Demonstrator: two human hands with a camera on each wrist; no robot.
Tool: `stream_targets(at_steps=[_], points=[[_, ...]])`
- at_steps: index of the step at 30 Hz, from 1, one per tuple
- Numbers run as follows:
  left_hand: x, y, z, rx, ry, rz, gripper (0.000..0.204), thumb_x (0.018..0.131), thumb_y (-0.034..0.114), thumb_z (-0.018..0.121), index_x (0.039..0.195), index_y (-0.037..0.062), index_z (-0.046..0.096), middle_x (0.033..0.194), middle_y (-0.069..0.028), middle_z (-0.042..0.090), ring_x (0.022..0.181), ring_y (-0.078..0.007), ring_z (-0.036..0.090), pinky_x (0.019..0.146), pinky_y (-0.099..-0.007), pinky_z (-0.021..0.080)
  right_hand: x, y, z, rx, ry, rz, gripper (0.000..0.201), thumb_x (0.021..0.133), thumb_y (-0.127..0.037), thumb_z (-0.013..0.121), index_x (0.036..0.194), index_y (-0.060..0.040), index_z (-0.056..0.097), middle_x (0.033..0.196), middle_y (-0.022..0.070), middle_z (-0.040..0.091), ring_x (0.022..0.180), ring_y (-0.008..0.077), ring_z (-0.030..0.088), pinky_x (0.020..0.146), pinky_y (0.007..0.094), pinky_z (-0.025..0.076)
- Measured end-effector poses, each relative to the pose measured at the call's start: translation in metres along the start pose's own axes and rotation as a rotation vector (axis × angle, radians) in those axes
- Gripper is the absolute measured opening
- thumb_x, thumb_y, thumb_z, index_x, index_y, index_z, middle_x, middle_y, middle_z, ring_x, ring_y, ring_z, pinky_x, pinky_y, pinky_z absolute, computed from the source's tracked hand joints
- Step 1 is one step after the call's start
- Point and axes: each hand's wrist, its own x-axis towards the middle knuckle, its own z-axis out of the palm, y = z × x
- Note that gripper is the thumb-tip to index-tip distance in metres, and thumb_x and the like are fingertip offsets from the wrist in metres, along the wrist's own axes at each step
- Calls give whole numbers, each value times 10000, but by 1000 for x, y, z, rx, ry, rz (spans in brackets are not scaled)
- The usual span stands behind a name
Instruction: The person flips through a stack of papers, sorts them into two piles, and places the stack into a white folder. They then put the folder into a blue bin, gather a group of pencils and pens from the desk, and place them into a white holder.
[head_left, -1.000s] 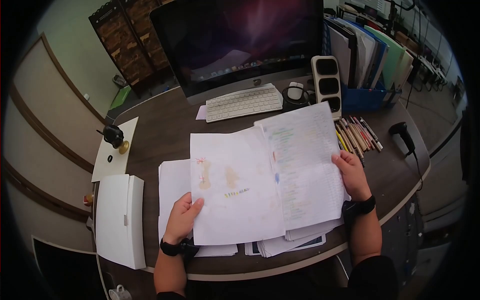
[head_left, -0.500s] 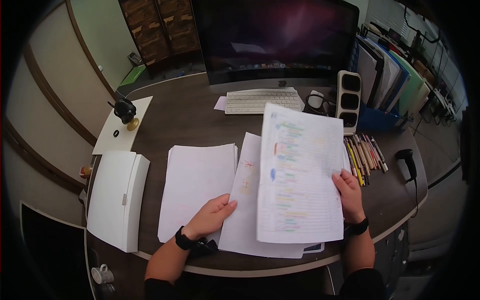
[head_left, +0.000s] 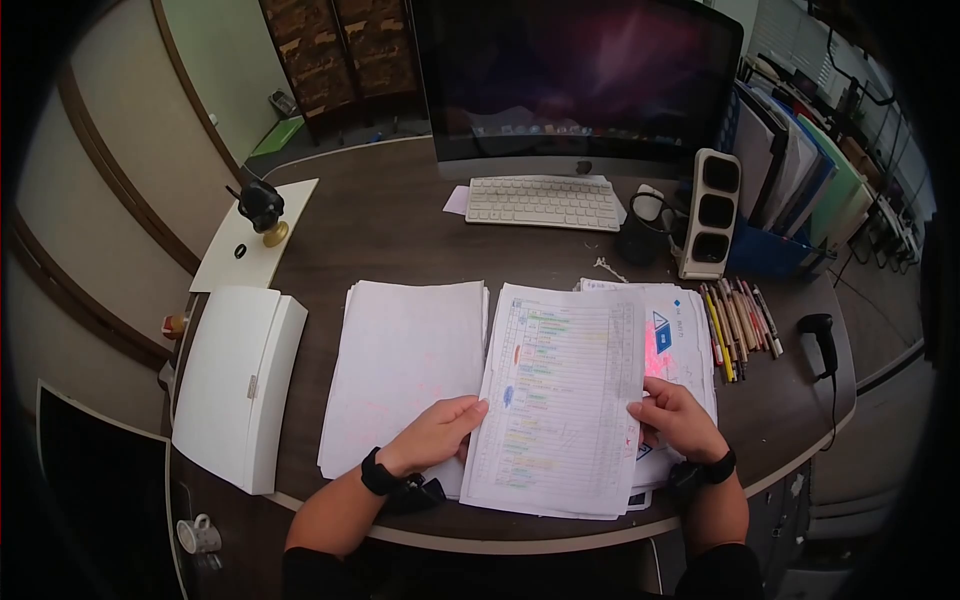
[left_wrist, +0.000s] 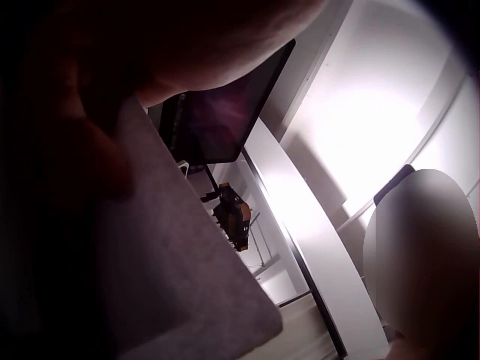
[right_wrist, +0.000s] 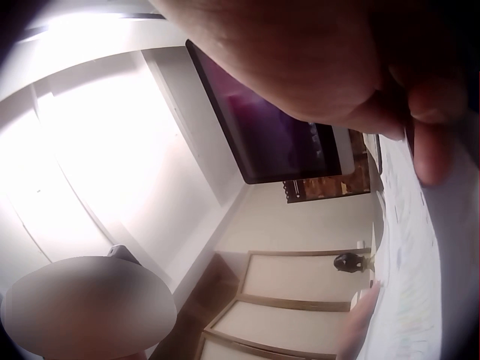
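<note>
Both hands hold a small bundle of papers (head_left: pixel 560 430) whose top sheet is a printed table with coloured highlighting. The left hand (head_left: pixel 436 434) pinches its left edge, thumb on top. At the right edge the right hand (head_left: pixel 682 418) grips it, thumb on top. A stack of blank-looking sheets (head_left: pixel 400 370) lies to the left, and another stack with blue and pink marks (head_left: pixel 680 335) lies partly beneath the bundle on the right. In the left wrist view the left hand (left_wrist: pixel 97 97) is dark against a sheet; in the right wrist view the right hand (right_wrist: pixel 322 67) touches the papers.
A keyboard (head_left: pixel 543 203), monitor (head_left: pixel 580 80), mouse and black cup (head_left: pixel 643 238) stand behind. Pens (head_left: pixel 740 330), a three-well holder (head_left: pixel 712 215), a file box (head_left: pixel 770 250) and a scanner (head_left: pixel 820 345) are on the right; a white device (head_left: pixel 235 390) is on the left.
The highlighted sheet has come down over the sheet with red marks, and both now lie together between the hands. The right hand has moved lower and left, uncovering the stack with blue and pink marks.
</note>
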Motion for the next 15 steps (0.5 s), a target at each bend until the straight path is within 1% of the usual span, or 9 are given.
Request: stream_targets(at_steps=[5, 7, 14, 15], points=[[-1, 3, 3, -13, 6, -10, 429, 1067, 357, 362, 1186, 7, 579, 896, -16, 639, 696, -64, 567, 607, -223, 489, -1, 0, 2, -31, -56, 29, 341, 980, -96, 533, 1292, 39, 512, 853, 28, 670, 605, 36, 562, 530, 181, 449], [-2, 6, 5, -78, 16, -28, 435, 1066, 365, 360, 1187, 9, 579, 906, -18, 640, 713, -66, 569, 621, -225, 495, -1, 0, 3, -33, -57, 36, 338, 982, -99, 529, 1289, 42, 510, 860, 35, 672, 606, 43, 575, 532, 185, 458], [0, 2, 1, -38, -26, -2, 460, 1066, 376, 358, 1217, -6, 567, 932, -34, 645, 747, -75, 586, 650, -236, 504, -1, 1, 4, -48, -74, 36, 330, 986, -107, 527, 1277, 48, 513, 856, 45, 672, 611, 56, 594, 531, 194, 470], [0, 2, 2, -58, -31, -1, 450, 1063, 360, 377, 1230, -16, 559, 958, -46, 654, 781, -82, 604, 681, -243, 514, -2, -1, 4, -53, -76, 38, 322, 986, -105, 527, 1268, 49, 517, 859, 47, 672, 611, 56, 593, 530, 194, 470]])
